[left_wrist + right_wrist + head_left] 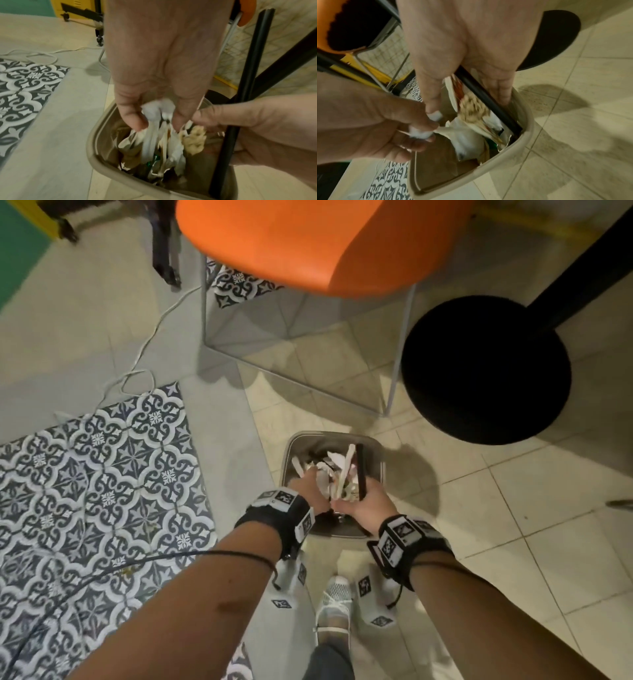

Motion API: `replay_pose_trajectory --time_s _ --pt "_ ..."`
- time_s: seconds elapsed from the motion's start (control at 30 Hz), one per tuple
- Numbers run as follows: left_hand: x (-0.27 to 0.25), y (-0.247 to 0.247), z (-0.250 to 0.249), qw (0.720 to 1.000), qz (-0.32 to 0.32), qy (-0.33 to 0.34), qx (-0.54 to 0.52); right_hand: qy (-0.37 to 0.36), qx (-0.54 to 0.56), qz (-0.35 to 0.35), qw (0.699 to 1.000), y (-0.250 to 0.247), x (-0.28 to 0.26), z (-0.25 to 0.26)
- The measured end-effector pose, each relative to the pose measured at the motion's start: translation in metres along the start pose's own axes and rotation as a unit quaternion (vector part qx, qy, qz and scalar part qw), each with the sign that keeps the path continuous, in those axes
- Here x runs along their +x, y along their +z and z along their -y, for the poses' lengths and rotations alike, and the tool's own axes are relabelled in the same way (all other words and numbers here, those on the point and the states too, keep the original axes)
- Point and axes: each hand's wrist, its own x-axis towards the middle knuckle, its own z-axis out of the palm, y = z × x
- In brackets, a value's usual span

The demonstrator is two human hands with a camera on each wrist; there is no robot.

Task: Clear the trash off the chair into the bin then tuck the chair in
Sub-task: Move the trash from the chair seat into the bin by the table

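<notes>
The orange chair (308, 241) stands at the top of the head view, its seat bare where visible. A beige bin (292, 448) sits on the floor in front of me, stuffed with paper trash (171, 148). Both hands hover over its mouth. My left hand (310, 491) pinches a crumpled white paper (157, 109) between thumb and fingers. My right hand (363, 505) grips a thin black flat piece (360, 470) standing on edge in the bin, together with stained paper scraps (474, 109). The left hand (385, 121) nearly touches the right thumb (433, 102).
A black round table base (486, 371) and its dark post stand right of the chair. A white cable (147, 347) trails across the floor at left, beside patterned tiles (102, 474). My white shoe (334, 601) is just behind the bin.
</notes>
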Motion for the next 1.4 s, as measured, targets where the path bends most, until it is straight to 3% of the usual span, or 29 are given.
replay_pose_trajectory --time_s 0.17,0.33,0.47,0.6,0.73,0.87,0.97,1.1,1.2,1.3,1.4 --pt "-0.012 -0.003 -0.008 1.0 -0.024 -0.003 -0.015 -0.017 -0.084 0.021 0.996 -0.024 -0.025 0.018" --pt "-0.049 0.011 -0.039 0.99 -0.126 0.049 -0.042 -0.05 -0.057 0.006 0.997 -0.065 -0.065 0.002" --pt "-0.089 0.043 -0.101 0.981 -0.132 0.133 -0.055 -0.038 0.006 -0.041 0.998 -0.137 -0.114 -0.043" --pt "-0.135 0.109 -0.191 0.969 -0.114 0.215 -0.034 -0.036 0.094 -0.137 0.985 -0.228 -0.172 -0.119" --pt "-0.195 0.2 -0.296 0.949 -0.079 0.301 -0.038 -0.061 0.181 -0.261 0.946 -0.323 -0.251 -0.213" --pt "-0.255 0.308 -0.393 0.93 -0.018 0.362 -0.068 -0.087 0.182 -0.383 0.902 -0.415 -0.336 -0.318" --pt "-0.293 0.384 -0.451 0.921 0.024 0.382 -0.071 -0.029 0.154 -0.475 0.866 -0.472 -0.394 -0.394" --pt "-0.336 0.458 -0.513 0.912 0.047 0.404 -0.055 0.059 0.103 -0.597 0.794 -0.532 -0.452 -0.48" --pt "-0.343 0.485 -0.553 0.909 0.064 0.412 -0.017 0.135 0.086 -0.571 0.805 -0.567 -0.469 -0.519" --pt "-0.336 0.497 -0.596 0.9 0.029 0.434 0.022 0.158 0.008 -0.515 0.842 -0.594 -0.46 -0.537" --pt "-0.334 0.497 -0.639 0.913 0.002 0.407 0.006 0.189 -0.089 -0.43 0.878 -0.612 -0.44 -0.538"
